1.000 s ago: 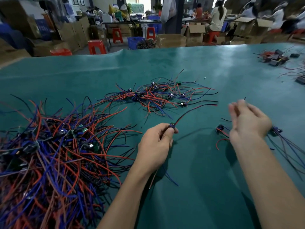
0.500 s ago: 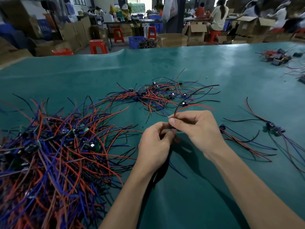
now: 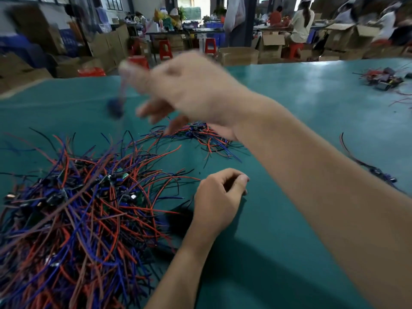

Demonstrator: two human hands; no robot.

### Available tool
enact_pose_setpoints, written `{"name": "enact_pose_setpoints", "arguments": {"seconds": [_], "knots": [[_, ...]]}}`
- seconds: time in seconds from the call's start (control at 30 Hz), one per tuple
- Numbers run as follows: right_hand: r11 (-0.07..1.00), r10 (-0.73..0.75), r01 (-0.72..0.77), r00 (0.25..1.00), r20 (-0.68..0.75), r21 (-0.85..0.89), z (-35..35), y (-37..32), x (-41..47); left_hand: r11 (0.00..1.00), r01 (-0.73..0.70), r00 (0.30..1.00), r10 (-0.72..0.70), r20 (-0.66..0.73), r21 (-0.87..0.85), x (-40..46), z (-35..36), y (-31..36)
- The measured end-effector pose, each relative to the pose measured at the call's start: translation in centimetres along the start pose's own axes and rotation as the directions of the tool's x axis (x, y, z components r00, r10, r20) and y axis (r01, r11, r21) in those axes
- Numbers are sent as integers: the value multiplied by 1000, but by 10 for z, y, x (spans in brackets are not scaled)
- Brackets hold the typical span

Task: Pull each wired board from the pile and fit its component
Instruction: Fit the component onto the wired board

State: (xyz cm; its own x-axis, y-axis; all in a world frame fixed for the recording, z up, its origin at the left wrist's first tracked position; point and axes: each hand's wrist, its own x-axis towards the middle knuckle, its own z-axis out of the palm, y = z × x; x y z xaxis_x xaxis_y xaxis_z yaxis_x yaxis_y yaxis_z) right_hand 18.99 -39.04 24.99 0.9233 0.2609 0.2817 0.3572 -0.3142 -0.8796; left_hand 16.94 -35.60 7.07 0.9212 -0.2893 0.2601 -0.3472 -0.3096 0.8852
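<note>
A big tangled pile of wired boards (image 3: 78, 208) with red, blue and black leads covers the left of the green table (image 3: 289, 103). My right hand (image 3: 189, 92) is raised above the table and motion-blurred. Its fingertips pinch the leads of a wired board (image 3: 114, 108), whose blurred blue body dangles below them. My left hand (image 3: 219, 195) rests on the table beside the pile, with its fingers curled and nothing visible in them. A smaller heap of wired boards (image 3: 207, 137) lies farther back, partly hidden by my right hand.
A few loose wired boards (image 3: 379, 172) lie to the right of my right forearm. Another cluster of parts (image 3: 383, 80) sits at the far right. Beyond the table's far edge are cardboard boxes, red stools (image 3: 165, 49) and seated people.
My right hand has lifted away from my left hand, up and to the left, with the wired board dangling from it. My left hand has let go and stayed low on the table.
</note>
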Motion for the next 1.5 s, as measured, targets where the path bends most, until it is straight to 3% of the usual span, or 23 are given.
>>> {"name": "enact_pose_setpoints", "arguments": {"seconds": [0.07,0.13,0.23,0.3,0.5,0.6,0.67,0.77,0.83,0.93,1.0,1.1,1.2,1.37,1.5], "knots": [[941,85,-59,994,65,-333,-7,25,23,1000,21,1000,-21,-6,-1,1,0,0],[726,107,-134,991,-82,-674,-37,63,33,999,48,999,-48,-20,-24,2,1,-2],[440,289,-422,902,-320,-793,-84,130,16,997,58,998,-59,-30,-45,2,0,-3],[339,387,-487,852,-353,-805,-98,167,-5,996,66,997,-67,-28,-52,4,1,-4],[465,238,-450,893,-382,-763,-111,182,-19,993,85,995,-89,-50,-81,3,0,-3],[596,152,-470,862,-484,-651,-126,146,-18,992,85,994,-91,-57,-98,3,1,-5],[740,112,-448,818,-564,-502,-135,110,-20,991,90,994,-95,-54,-100,3,1,-6],[970,196,-244,782,-591,-1,-137,55,-40,989,99,992,-106,-64,-112,3,1,-7],[933,283,-120,826,-487,339,-131,33,-59,989,94,991,-104,-83,-113,4,1,-6],[792,376,-171,893,-247,587,-102,42,-86,971,83,991,-105,-88,-224,4,1,-3],[748,451,-265,875,-174,609,-71,71,-98,930,104,989,-135,-64,-352,3,0,2],[768,535,-319,797,-281,556,-37,115,-106,855,124,990,-142,2,-504,1,-2,6],[781,533,-285,768,-355,556,-27,137,-109,917,68,998,-67,15,-394,0,-1,3],[731,507,-255,823,-255,633,-33,144,-116,939,58,998,-49,36,-340,0,-2,1],[833,454,-264,829,-327,487,-44,148,-117,955,75,997,-62,56,-285,0,-1,1]]}}
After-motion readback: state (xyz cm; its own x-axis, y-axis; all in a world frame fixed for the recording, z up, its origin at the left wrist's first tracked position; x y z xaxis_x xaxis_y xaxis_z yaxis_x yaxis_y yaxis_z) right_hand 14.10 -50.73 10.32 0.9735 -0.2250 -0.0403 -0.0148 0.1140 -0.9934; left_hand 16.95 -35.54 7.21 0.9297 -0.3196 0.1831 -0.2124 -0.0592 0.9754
